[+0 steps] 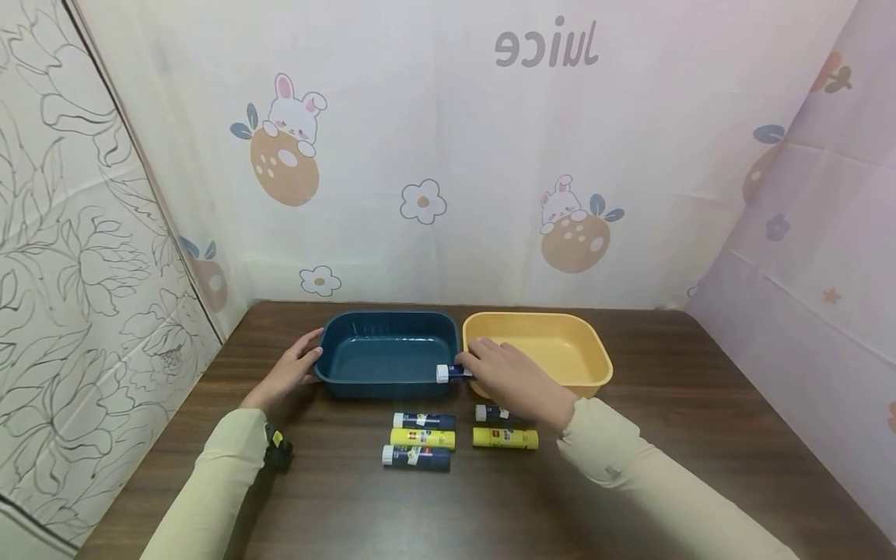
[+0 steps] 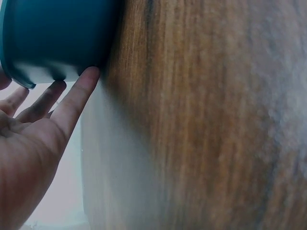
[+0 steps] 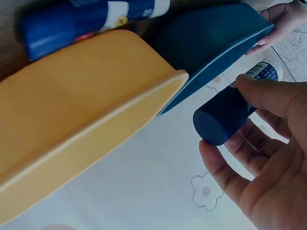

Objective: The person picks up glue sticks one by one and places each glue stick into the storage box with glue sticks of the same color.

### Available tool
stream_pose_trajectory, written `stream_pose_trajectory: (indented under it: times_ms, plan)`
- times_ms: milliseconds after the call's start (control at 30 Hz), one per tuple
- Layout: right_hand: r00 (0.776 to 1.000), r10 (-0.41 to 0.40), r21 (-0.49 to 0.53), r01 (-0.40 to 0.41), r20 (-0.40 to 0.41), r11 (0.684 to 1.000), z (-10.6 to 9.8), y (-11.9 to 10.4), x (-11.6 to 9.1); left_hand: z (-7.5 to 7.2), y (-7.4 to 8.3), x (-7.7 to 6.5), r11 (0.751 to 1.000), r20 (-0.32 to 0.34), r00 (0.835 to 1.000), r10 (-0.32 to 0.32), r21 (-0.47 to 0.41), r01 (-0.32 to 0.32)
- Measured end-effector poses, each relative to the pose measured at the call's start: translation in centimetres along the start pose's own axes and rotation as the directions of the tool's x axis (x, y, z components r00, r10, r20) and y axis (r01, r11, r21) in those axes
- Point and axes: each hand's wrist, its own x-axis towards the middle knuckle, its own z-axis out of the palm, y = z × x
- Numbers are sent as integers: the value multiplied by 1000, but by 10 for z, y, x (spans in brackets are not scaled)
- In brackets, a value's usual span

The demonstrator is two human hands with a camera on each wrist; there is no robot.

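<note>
Head view: the right hand [image 1: 514, 379] has its grip pinched round a navy stick [image 1: 460, 372], up by the neighbouring ends of the teal tub [image 1: 381, 390] and yellow tub [image 1: 542, 351], above the worktop [image 1: 336, 505]! Left wrist: the left hand's [image 2: 34, 139] grip is spread, straight fingertips touching the teal tub's end. Right wrist: thumb and fingers clasp the stick beside the rims.

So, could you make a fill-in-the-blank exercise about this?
The right hand holds a navy plastic cylinder with a ____ cap.
The left hand touches the rectangular teal plastic tub, to the ____ of the yellow one.
On the brown wood-grain table, one yellow cylinder lies between ____ navy ones.

Missing words: white; left; two.
</note>
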Motion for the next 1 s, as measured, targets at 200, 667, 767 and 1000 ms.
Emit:
stream_pose_trajectory:
  times_ms: [200, 667, 767, 1000]
  plan:
    - [1000, -13, -3, 13, 11, 1000, -4, -4, 18, 0, 1, -1, 999, 12, 999, 30, -18, -30]
    - [1000, -9, 9, 9, 21, 1000, 2, -11, 58, -1, -2, 1, 1000, -4, 1000, 2, -22, -2]
    - [1000, -2, 0, 2, 28, 1000, 8, -10, 68, -1, -3, 1, 1000, -9, 1000, -2, -26, 1]
    - [997, 28, 12, -29, 70, 999, 27, -7, 88, -1, -3, 1, 999, -7, 1000, -5, -32, 5]
